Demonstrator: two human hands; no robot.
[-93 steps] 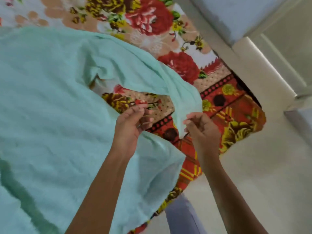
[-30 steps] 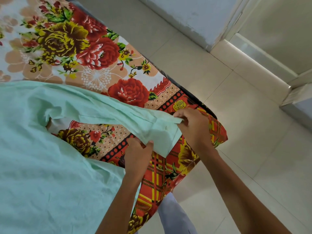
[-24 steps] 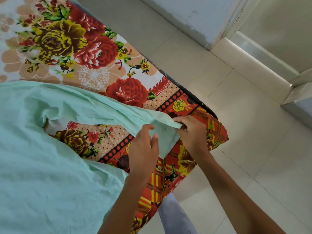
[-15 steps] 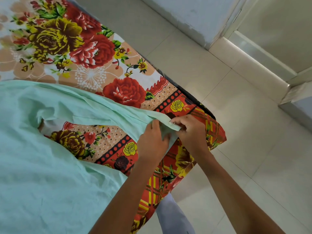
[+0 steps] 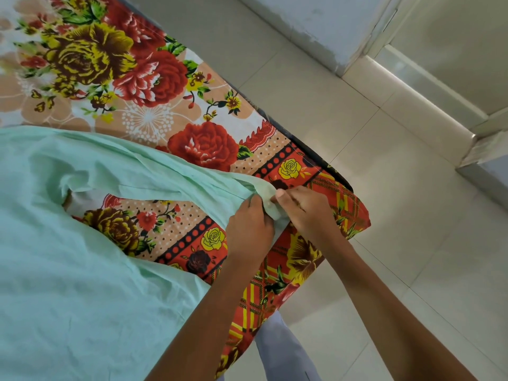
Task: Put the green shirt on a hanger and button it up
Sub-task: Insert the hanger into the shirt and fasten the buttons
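Note:
The pale green shirt (image 5: 82,284) lies spread over the left half of the bed, with a gap in its front showing the bedsheet. One long strip of it (image 5: 170,177) runs right to the bed's corner. My left hand (image 5: 248,229) and my right hand (image 5: 305,210) meet at the end of that strip, both pinching the bunched fabric (image 5: 270,202) between fingers and thumb. No hanger is in view, and I cannot make out a button.
A floral bedsheet (image 5: 154,78) in red, yellow and orange covers the bed, whose corner (image 5: 357,218) hangs over a pale tiled floor (image 5: 384,188). A wall base and a doorway threshold (image 5: 412,86) lie at the upper right. A leg in light trousers (image 5: 277,350) stands below the bed edge.
The strip of shirt has been drawn out toward the bed's corner. My left hand rose from under the fabric end and closed in beside my right hand, bunching the cloth between them.

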